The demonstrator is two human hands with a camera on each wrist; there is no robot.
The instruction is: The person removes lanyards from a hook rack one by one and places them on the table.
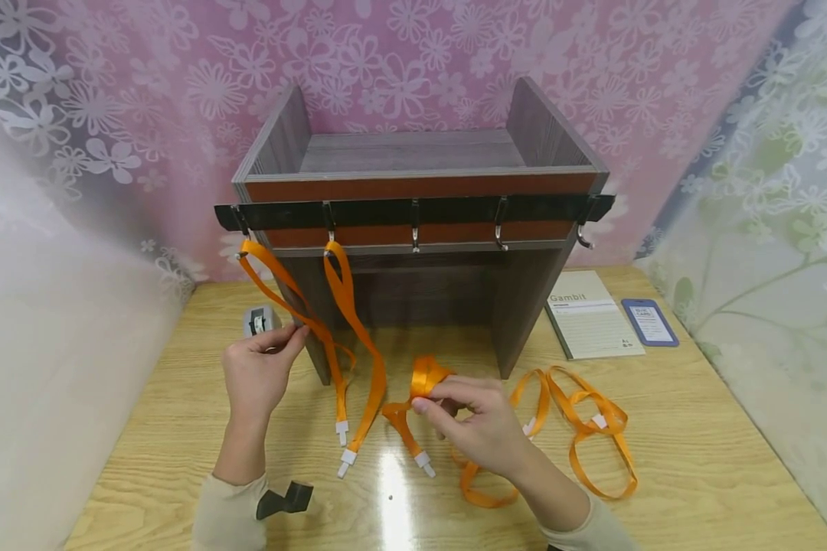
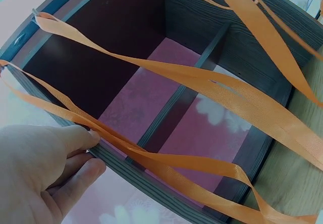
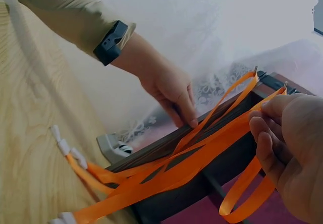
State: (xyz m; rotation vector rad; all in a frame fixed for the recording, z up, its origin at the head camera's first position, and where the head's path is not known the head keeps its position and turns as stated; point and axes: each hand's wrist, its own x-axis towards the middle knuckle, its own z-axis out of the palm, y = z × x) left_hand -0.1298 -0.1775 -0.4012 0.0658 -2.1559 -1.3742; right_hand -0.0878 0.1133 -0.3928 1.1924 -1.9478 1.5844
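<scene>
My right hand (image 1: 478, 417) pinches a looped orange lanyard (image 1: 423, 375), whose white clip end hangs down toward the table. At the front edge of the shelf's left side panel is my left hand (image 1: 262, 371). Its fingertips (image 2: 91, 138) appear to touch the panel edge beside an orange ribbon, and I see no ribbon between them. Two lanyards hang from the two leftmost hooks: one orange lanyard (image 1: 276, 268) by the left hand and another lanyard (image 1: 361, 329) to its right. Both have white clips at the bottom. The small grey shelf (image 1: 413, 149) carries the black hook rail (image 1: 379, 213).
More orange lanyards (image 1: 620, 421) lie on the wooden table (image 1: 703, 459) at the right. Behind them are a Gambit notepad (image 1: 593, 321) and a blue card holder (image 1: 651, 323). A grey, rounded object (image 1: 258, 320) stands left of the shelf. Three hooks (image 1: 500, 233) on the right bear no lanyard.
</scene>
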